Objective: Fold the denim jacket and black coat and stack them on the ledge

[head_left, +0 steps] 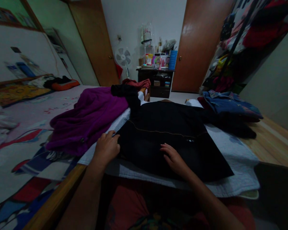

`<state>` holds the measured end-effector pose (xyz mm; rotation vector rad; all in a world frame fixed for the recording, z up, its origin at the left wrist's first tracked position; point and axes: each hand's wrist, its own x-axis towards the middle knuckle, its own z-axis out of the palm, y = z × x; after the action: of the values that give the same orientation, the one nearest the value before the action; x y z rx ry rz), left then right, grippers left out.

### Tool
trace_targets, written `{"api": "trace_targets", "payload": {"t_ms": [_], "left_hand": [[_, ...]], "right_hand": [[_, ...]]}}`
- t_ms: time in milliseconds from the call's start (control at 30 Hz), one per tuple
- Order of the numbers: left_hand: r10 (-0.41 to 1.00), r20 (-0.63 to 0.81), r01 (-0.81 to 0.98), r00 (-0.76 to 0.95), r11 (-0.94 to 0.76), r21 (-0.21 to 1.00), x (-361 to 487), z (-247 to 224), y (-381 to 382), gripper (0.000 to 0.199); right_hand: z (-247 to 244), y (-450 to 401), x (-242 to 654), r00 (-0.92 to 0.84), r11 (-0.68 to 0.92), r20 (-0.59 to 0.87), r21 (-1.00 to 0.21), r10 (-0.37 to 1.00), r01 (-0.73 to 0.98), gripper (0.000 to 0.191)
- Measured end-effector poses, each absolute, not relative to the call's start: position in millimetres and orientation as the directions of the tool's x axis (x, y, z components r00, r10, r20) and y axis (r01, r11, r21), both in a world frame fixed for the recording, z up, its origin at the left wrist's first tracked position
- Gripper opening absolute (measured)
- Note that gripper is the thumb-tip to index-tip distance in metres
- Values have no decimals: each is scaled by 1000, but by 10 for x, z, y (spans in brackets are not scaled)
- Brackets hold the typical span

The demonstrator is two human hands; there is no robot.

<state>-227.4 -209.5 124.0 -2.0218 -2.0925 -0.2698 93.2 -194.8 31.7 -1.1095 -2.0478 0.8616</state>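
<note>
A black long-sleeved jacket [163, 123] lies spread out on a board covered with a pale cloth [240, 172]. A thin tan seam runs across it, and small white marks show near its right side. One sleeve reaches over to the left, the other to the right. At the jacket's left edge, my left hand [107, 147] is closed, its fingertips pinching the black fabric. My right hand [174, 157] rests on the lower middle of the jacket with its fingers stretched out. Close to my left hand is a heap of purple cloth [91, 118].
On the left stands a bed with a patterned sheet [36, 166] and a wooden edge [60, 195]. Folded denim clothing [232, 103] lies at the board's far right. Behind are a fan [123, 57], a dark cabinet [144, 76] and two wooden doors. Clothes hang at right.
</note>
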Motion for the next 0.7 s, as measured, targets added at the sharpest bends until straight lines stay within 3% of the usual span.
{"api": "trace_targets", "payload": {"t_ms": [67,133,233,333,500,600,700], "left_hand": [[946,324,1000,-8,2,18,-2134,1222,-2115,44],[947,308,984,96,-138,117,-1919,1154,-2135,45],[905,176,831,388,-426,358,-1535,964,-2180,40],[801,74,648,594,-531,547,-1212,752,-2243,30],[754,8,627,657,-552,549,-963,576,-2324,52],[749,19,623,662,-564,542,-937,568,-2327,48],[732,42,564,681,-559,607,-946,557,-2287,33]], "right_hand": [[261,-1936,1017,-445,441,205,-723,872,531,33],[219,-1939,1075,-463,437,173,-708,869,555,35],[194,-1970,1126,-459,425,169,-726,872,541,39],[189,-2008,1194,-441,406,159,-732,883,547,41],[200,-2075,1366,-482,398,102,-724,870,563,44],[272,-2149,1424,-545,397,42,-732,837,553,55],[381,-2229,1432,-581,381,2,-757,814,531,60]]}}
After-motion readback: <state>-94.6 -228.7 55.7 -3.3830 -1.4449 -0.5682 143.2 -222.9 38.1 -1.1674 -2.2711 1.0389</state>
